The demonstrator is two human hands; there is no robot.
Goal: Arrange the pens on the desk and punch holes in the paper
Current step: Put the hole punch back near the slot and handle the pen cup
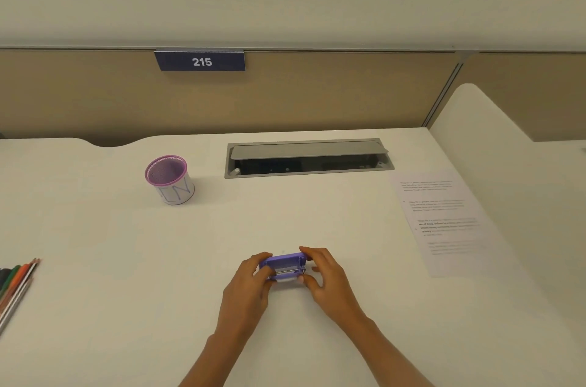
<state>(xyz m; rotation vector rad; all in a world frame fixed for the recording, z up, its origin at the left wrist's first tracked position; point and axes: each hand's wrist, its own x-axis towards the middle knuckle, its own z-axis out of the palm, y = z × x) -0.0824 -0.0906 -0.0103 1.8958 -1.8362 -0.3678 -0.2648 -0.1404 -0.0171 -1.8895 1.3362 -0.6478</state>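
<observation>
1. Hands meet at the near middle of the desk (126,291). We see the person's left hand (245,283) and right hand (329,282) each curled round one end of a small purple hole punch (285,264), fingers over the top and thumbs on the near side.
2. We read this two-sided grip as a way to keep the punch square and steady while it is positioned. Whether it rests on the desk or is lifted a little, we cannot tell.
3. Its metal strip and slot face the person, which we think suits feeding a sheet in from the near side. Nothing sits in the slot.
4. The paper (444,221) lies flat, printed side up, well apart to the right and close to the side panel. We can make out no holes in it, so we judge the punching not yet begun.
5. The pens (16,282) lie bundled at the far left edge, partly cut off by the view, tips pointing away.
6. A purple mesh pen cup (169,179) stands upright towards the back left, well apart from the pens and seemingly empty. We take it as the place where they are meant to go.
7. Behind it all, a cable hatch (307,158) sits in the desk with its lid raised, below a number plate (200,60) reading 215.
</observation>
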